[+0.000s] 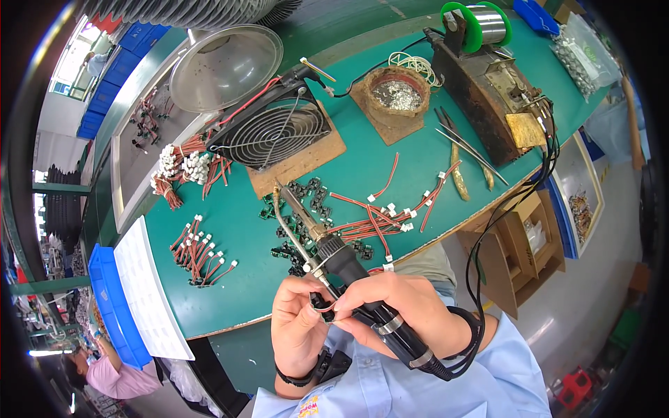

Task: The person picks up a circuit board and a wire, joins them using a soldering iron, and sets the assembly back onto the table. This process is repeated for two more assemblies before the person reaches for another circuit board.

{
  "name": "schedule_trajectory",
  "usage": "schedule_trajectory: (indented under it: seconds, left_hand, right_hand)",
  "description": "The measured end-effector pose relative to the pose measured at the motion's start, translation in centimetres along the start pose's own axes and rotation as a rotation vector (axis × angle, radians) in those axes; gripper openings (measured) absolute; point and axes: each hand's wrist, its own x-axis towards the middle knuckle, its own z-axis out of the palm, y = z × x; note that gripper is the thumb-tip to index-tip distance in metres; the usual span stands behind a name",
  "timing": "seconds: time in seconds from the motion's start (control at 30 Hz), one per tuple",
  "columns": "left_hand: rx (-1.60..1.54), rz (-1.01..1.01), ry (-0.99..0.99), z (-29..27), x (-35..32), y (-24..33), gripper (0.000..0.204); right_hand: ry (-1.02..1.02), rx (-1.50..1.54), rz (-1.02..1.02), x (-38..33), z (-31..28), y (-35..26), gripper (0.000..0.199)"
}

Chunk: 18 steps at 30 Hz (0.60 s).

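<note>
My right hand (pixel 411 306) is wrapped round a black soldering iron (pixel 341 261) with a thin metal feed tube along it; its tip points up and away over the bench. Between the thumb and fingers of my left hand (pixel 296 334) is a small black component (pixel 320 304). The right fingertips come right up to this part; whether they touch it I cannot tell. Beyond the hands lies a pile of small black-green components (pixel 317 195). Right of the pile are red-and-black wire leads (pixel 373 224) with white connectors. More wired pieces (pixel 198 258) lie at the left.
A round-grilled fan (pixel 279 132) stands at the back, beside a metal fume hood (pixel 226 66). Farther right are a pot of solder scraps (pixel 397 96), tweezers (pixel 474 155), pliers (pixel 456 167) and a solder feeder (pixel 484 90) with a green-flanged reel. Black cables hang off the bench's right edge.
</note>
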Motion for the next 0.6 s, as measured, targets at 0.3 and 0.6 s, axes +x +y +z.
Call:
schedule_trajectory:
  seconds: [0.3, 0.6]
  left_hand:
    - [0.038, 0.007, -0.025, -0.1, 0.03, 0.22, 0.023]
    - [0.07, 0.016, -0.062, -0.23, 0.1, 0.46, 0.022]
  right_hand:
    - [-0.073, 0.088, 0.087, 0.19, -0.62, -0.42, 0.042]
    - [-0.086, 0.081, 0.07, 0.2, -0.74, -0.46, 0.04]
